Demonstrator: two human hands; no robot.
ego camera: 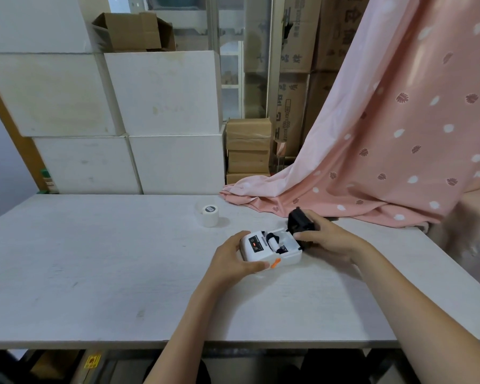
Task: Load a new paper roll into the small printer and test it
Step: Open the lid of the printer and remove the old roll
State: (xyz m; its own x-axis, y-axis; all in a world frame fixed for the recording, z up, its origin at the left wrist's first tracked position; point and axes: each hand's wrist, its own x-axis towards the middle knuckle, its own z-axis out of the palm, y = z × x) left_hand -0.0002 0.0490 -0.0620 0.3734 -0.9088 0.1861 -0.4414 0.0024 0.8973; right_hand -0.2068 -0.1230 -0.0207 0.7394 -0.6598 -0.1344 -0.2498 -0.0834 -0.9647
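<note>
On the wide, pale wooden tabletop [94, 273], backed by stacked white foam boxes [161, 92] and a draped pink patterned cloth [385, 134], rests a small white plastic printer [263, 250] with an orange side latch [275, 263]. The black hinged lid [298, 218] stands raised at the printer's far right end. The left hand [233, 261] clasps the printer's near-left end, fingers curled over the top edge and thumb along the front. The right hand [327, 239] grips the lid, thumb pressed at its base; the remaining fingers are hidden behind it. Inside the open compartment sits a white roll [275, 240], its details too small to resolve. A spare white paper roll [209, 216] stands well apart, beyond the left hand.
</note>
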